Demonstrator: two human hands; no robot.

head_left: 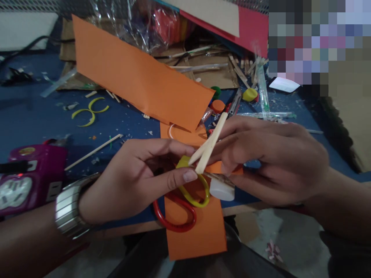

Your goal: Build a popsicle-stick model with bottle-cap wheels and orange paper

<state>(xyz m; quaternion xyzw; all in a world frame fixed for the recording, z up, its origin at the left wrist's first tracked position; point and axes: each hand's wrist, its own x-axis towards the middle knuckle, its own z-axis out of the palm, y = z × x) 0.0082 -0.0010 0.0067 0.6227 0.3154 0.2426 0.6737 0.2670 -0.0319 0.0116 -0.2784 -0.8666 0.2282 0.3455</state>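
At frame centre your left hand (136, 177) and right hand (269, 158) both pinch two crossed wooden sticks (209, 144) above an orange strip (197, 224). Scissors (179, 208) with red and yellow handles lie just below. A white cap (222, 190) sits under your right fingers.

Your left hand (136, 177) enters from the lower left, palm turned inward, wrist low and level. The thumb lies extended along the underside, its nail facing up; the index finger reaches across the top, the other fingers curled beneath. Your right hand (272, 158) enters from the lower right, back of the hand upward, fingers bent and pinched together at the tips. Both hands' fingertips meet at centre.
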